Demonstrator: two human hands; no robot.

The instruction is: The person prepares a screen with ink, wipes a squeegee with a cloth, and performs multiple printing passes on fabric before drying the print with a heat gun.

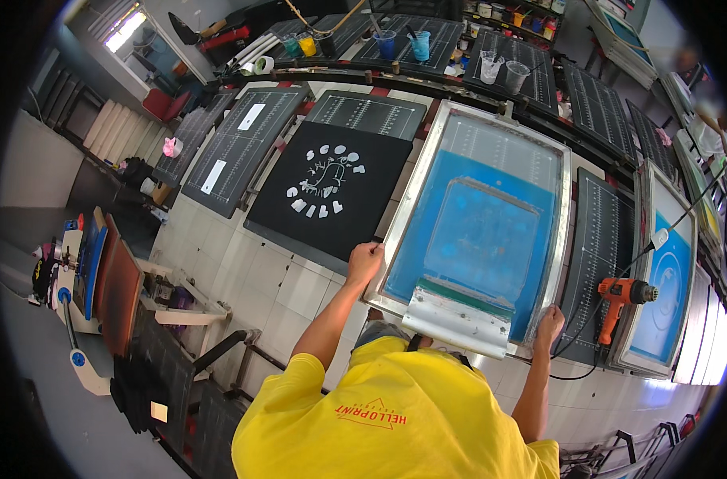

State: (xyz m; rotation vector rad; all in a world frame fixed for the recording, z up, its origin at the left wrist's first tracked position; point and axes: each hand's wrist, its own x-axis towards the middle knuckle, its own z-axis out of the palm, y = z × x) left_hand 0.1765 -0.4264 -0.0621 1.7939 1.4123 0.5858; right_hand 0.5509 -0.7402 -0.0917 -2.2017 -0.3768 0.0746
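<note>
Yellow shirt (363,447), screen (485,231) between hands (366,263) (549,323)

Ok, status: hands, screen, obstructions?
Left hand at printing screen, left edge; right hand at near right corner. Squeegee across near end. Heat gun to the right.

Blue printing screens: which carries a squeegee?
The blue printing screen between the left hand and right hand has a squeegee at its near end; the screen by the heat gun shows none.
</note>
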